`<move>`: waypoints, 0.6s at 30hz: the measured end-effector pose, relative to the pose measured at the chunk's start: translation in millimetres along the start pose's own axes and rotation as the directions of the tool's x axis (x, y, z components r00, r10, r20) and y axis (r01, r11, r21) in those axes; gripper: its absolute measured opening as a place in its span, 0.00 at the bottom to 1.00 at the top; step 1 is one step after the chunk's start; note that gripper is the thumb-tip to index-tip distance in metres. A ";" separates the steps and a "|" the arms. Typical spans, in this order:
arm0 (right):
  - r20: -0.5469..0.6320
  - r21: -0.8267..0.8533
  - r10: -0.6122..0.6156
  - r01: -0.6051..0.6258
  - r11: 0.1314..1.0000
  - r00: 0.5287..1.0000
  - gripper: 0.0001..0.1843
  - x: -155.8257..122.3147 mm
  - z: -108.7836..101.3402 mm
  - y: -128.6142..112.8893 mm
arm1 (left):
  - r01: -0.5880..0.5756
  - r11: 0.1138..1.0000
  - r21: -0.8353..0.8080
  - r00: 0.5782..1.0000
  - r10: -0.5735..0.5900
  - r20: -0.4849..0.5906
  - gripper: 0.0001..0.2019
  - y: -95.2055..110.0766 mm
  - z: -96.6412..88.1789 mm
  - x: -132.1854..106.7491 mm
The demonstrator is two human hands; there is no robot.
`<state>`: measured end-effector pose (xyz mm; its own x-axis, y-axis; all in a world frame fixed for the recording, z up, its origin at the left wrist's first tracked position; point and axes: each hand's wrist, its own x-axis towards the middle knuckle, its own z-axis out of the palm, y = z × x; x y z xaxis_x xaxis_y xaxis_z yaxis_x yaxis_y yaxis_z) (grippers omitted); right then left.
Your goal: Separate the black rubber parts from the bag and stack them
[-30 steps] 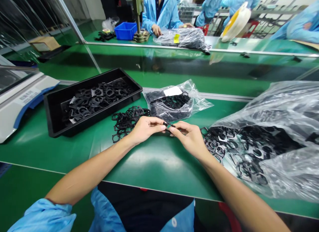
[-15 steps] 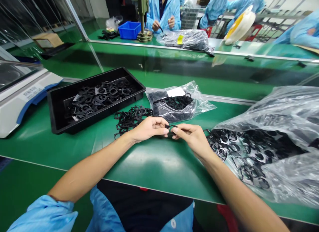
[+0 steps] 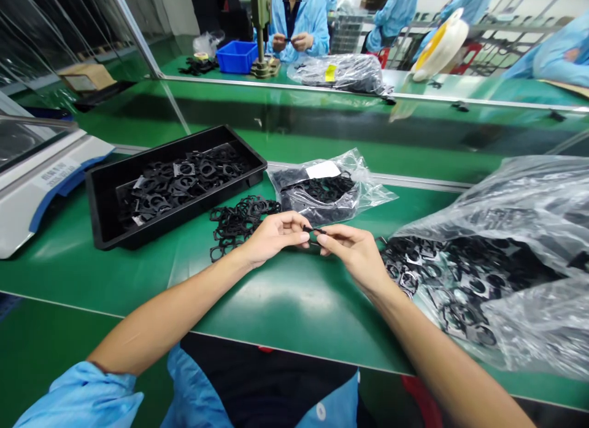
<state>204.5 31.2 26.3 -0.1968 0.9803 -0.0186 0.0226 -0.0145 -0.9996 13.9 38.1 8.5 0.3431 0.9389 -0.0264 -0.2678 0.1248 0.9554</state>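
Observation:
A small black plastic part [image 3: 313, 231] is pinched between my left hand [image 3: 271, 235] and my right hand [image 3: 352, 251], just above the green table [image 3: 276, 299]. Both hands have their fingers closed on it, one at each end. Left of my left hand lies a loose pile of black parts [image 3: 232, 222]. At my right hand's side, a large clear bag [image 3: 506, 256] spills many of the same black parts. Beyond my hands lies a small clear bag [image 3: 324, 189] of parts with a white label.
A black tray [image 3: 105, 225] holding black parts sits at the left, next to a white and blue machine [image 3: 41, 170]. Beyond a glass partition, people in blue coats work at another green table with a blue bin [image 3: 237, 55] and a bagged pile [image 3: 340, 72].
My hands stay together on the small part, with only slight finger movement. The person across the partition has raised both hands.

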 end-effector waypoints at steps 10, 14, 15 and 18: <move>-0.020 0.026 0.023 -0.022 0.999 1.000 0.20 0.9 2.0 -3.0 | 0.028 0.998 -0.055 0.999 -0.028 -0.016 0.18 0.1 2.6 -0.7; 0.007 0.074 0.073 -0.074 0.995 0.997 0.21 1.3 1.5 -4.4 | 0.031 0.998 -0.061 0.999 -0.032 -0.006 0.19 -0.2 2.4 -0.9; 0.013 0.089 0.081 -0.082 0.993 0.997 0.21 1.4 1.2 -4.1 | 0.038 0.997 -0.067 0.999 -0.038 -0.003 0.19 -0.1 2.3 -0.9; 0.026 0.123 0.105 -0.107 0.987 0.994 0.21 2.0 0.2 -3.0 | 0.049 0.995 -0.082 0.998 -0.051 -0.020 0.19 -0.5 1.7 -0.7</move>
<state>203.8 33.2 29.2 -0.2184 0.9680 -0.1237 -0.0773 -0.1435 -0.9866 15.3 36.8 8.5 0.3384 0.9375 -0.0811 -0.3238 0.1970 0.9254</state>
